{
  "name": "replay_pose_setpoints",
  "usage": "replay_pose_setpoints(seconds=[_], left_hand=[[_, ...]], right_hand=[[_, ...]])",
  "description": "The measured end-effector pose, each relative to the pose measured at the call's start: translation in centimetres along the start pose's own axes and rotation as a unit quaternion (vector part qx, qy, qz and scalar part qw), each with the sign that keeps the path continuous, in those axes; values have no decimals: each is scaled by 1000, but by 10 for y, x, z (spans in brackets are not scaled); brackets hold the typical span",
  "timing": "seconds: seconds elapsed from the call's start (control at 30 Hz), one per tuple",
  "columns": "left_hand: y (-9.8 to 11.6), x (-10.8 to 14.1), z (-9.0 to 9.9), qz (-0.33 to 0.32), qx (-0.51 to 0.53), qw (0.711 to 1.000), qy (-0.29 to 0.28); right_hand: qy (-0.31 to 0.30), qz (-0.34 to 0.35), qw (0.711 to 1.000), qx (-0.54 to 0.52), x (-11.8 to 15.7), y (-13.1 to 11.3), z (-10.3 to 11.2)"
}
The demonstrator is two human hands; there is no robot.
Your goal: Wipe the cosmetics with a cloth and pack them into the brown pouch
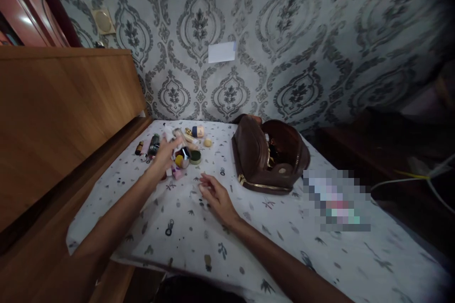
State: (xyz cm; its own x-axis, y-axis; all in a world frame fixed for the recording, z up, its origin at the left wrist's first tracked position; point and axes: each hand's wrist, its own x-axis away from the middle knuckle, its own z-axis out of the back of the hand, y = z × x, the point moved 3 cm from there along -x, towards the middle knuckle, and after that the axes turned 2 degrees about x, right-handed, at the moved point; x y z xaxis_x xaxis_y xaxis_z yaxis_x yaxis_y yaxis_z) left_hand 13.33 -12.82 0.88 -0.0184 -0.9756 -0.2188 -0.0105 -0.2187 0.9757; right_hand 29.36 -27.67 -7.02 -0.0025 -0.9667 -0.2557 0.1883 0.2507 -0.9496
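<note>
My left hand (166,154) reaches into a cluster of small toiletries at the table's back left. Its fingers are closed around a pale, see-through item (178,135) that is too blurred to name. Close by are a dark-capped bottle (185,153), a round green tin (195,156), a dark bottle (154,145), a small brown vial (139,147) and a pink item (177,173). A jar with a navy band (198,131) stands behind them. My right hand (218,198) hovers low over the cloth, fingers loosely bent and apart, with nothing in it.
An open brown leather bag (254,156) with gold zips sits right of centre. A pixelated item (337,201) lies beyond it. The patterned cloth (227,251) covers the table. A wooden cabinet (71,109) borders the left, and a papered wall (245,19) the back.
</note>
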Motion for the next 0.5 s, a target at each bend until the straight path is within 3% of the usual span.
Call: replay_pose_setpoints(seconds=[0.1,0.23,0.33,0.5], left_hand=[[-22,48,-23,48,73,995,-55],[-43,87,-38,86,104,985,-108],[-48,85,-28,61,75,991,-93],[-33,70,5,-67,-72,995,0]], right_hand=[[17,-42,991,-123,-3,4,0],[13,-76,984,-161,-7,10,0],[45,-67,989,-127,-8,12,5],[80,-46,996,17,-9,11,15]])
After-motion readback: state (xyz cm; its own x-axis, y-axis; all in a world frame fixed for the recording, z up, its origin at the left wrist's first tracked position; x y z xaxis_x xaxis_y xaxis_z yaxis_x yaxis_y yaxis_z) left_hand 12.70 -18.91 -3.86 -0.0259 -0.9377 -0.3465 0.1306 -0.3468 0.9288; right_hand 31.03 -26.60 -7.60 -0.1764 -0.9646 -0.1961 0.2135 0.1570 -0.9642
